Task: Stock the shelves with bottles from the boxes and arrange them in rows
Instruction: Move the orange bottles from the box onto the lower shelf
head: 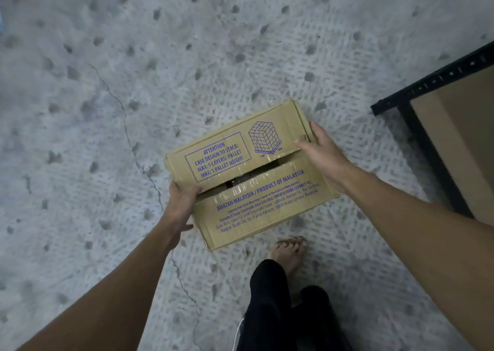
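Grey concrete floor, pitted and crossed by a thin crack, seen from above. At the right edge stands the corner of a shelf: a black perforated metal frame carrying a brown board.

Centre: one cardboard box, printed in purple with a stacking notice, a pallet drawing and "Product of Malaysia". It lies skewed, just left of the shelf corner and apart from it. Its two top flaps are nearly closed, with a narrow dark slit between them. Something dark and glossy shows through the slit, but the contents cannot be identified. Whether the box rests on the floor or is lifted clear cannot be told.

The box lies between the two grips. The left grip holds the left end, with the thumb hooked over the edge at the slit and the fingers under the side. The right grip clasps the right end, with the thumb laid on the far flap and the fingers wrapped over the far corner.

Below the box: a bare foot just beside its near edge, and a black trouser leg.
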